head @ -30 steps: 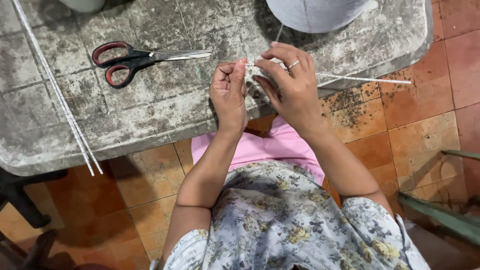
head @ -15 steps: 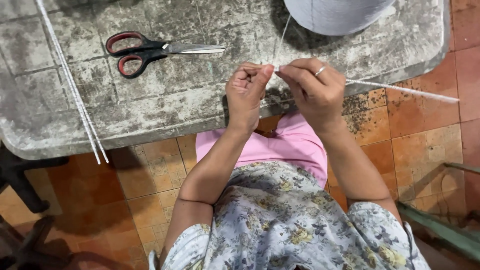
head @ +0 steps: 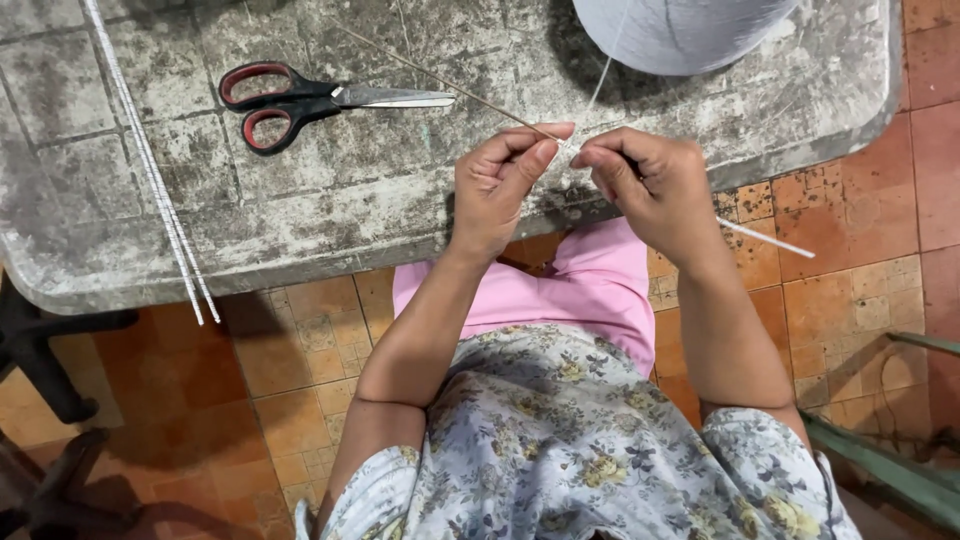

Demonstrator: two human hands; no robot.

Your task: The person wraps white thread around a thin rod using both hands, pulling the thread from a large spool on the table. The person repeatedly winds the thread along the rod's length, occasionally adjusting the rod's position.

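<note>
While the left hand (head: 497, 185) pinches a thin stick (head: 455, 88) between thumb and forefinger, the right hand (head: 650, 185) has its fingers clamped on the stick's white-wrapped end (head: 765, 237). Red-handled scissors (head: 320, 100) lie near on the worn table (head: 380, 200).

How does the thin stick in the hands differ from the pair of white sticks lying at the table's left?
The thin stick is held by both hands, left hand and right hand, above the table edge; the white sticks lie untouched on the grey table. The held stick is white only right of the hands and bare brown to their left; the pair is white along its whole length. Both are long, thin and straight.
</note>
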